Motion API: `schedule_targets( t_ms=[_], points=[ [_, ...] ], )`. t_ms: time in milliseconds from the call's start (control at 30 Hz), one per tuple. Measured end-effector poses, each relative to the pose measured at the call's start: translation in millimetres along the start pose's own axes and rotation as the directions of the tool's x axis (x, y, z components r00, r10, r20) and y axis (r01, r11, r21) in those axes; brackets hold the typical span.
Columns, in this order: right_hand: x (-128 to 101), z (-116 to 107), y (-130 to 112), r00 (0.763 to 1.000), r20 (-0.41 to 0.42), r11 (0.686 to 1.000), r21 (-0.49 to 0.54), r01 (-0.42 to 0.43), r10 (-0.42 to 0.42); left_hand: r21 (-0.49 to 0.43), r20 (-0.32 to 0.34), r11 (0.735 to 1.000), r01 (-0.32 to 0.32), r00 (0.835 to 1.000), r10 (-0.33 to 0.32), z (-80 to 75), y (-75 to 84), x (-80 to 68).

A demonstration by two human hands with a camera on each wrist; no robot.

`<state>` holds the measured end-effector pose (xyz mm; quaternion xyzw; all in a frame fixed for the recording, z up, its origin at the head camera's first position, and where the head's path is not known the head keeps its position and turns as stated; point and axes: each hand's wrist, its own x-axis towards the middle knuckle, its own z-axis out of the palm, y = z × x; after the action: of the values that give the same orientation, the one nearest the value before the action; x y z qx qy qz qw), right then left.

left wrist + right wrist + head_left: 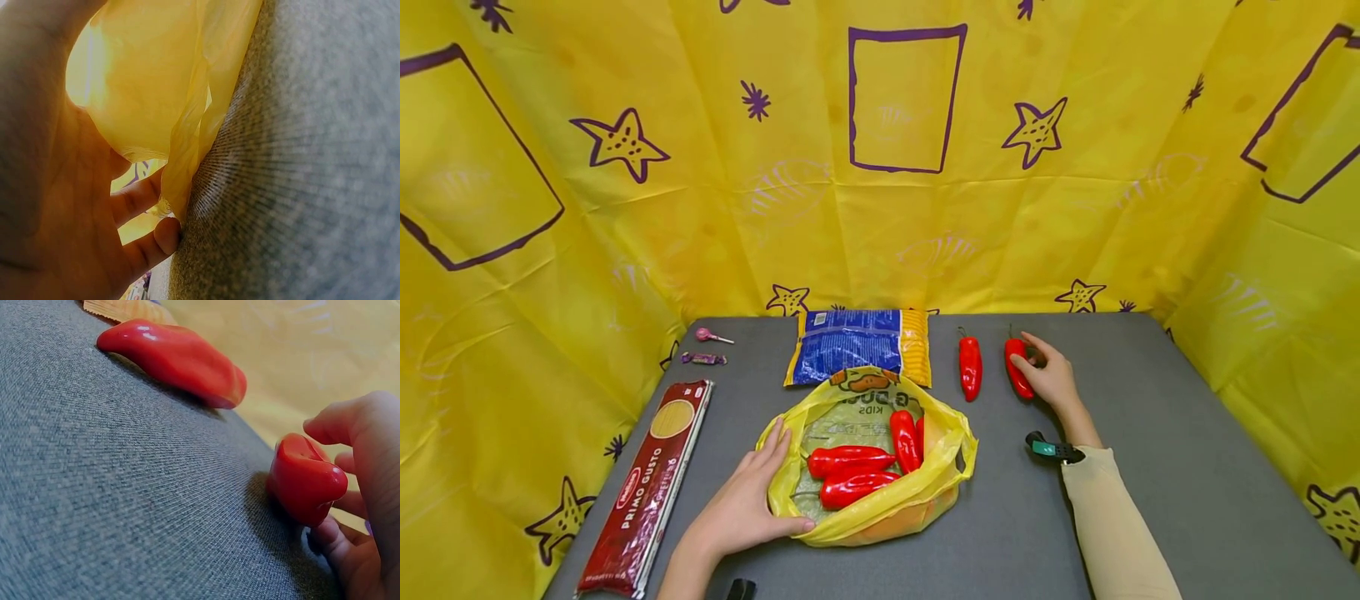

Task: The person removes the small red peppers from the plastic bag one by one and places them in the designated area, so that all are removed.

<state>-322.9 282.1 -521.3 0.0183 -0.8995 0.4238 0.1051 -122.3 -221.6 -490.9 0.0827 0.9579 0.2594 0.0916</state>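
Observation:
My left hand (pixel 741 504) lies spread along the left side of a yellow plastic bag (pixel 880 529), fingers up its rim and thumb at the front edge. In the left wrist view the fingers (pixel 140 253) touch the bag's thin wall close to the tabletop. Several shiny red peppers (pixel 850 460) lie inside the wide mouth of the bag. My right hand (pixel 1051 379) reaches over a red pepper (pixel 1019 377) on the table. In the right wrist view its fingers surround that pepper (pixel 306 481), with a gap beneath the upper fingertip. Another red pepper (pixel 970 368) lies just left.
A blue and yellow pasta packet (pixel 850 346) lies behind the bag. At left are a long red spaghetti packet (pixel 647 492), a purple wrapped candy (pixel 704 358) and a pink lollipop (pixel 703 334). Yellow patterned cloth (pixel 895 233) walls the grey table (pixel 1210 500) at back and sides.

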Motion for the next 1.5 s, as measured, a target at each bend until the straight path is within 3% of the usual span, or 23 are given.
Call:
schedule_targets(
  t_ms=[467, 833, 1133, 1500],
  points=[
    [-1.1, -6.5, -4.2, 0.999, -0.039, 1.000, 0.025, 0.018, -0.017, 0.005, -0.005, 1.000, -0.004, 1.000, 0.004, 0.4, 0.1, -0.5],
    [-0.4, -23.1, -42.5, 0.987, -0.102, 0.989, 0.066, 0.135, -0.128, 0.004, -0.008, 1.000, -0.020, 1.000, 0.020, 0.0, -0.4, -1.5],
    [-14.2, -37.6, -98.5, 0.942, -0.125, 0.925, 0.184, 0.331, -0.312, 0.013, -0.016, 1.000, -0.028, 0.999, 0.028, 1.8, -1.3, -2.1],
    [-32.1, -24.0, -142.3, 0.891, 0.001, 0.866, 0.239, 0.440, -0.454, 0.006, -0.014, 0.999, -0.039, 0.999, 0.039, 0.4, -1.7, -1.8]
  ],
)
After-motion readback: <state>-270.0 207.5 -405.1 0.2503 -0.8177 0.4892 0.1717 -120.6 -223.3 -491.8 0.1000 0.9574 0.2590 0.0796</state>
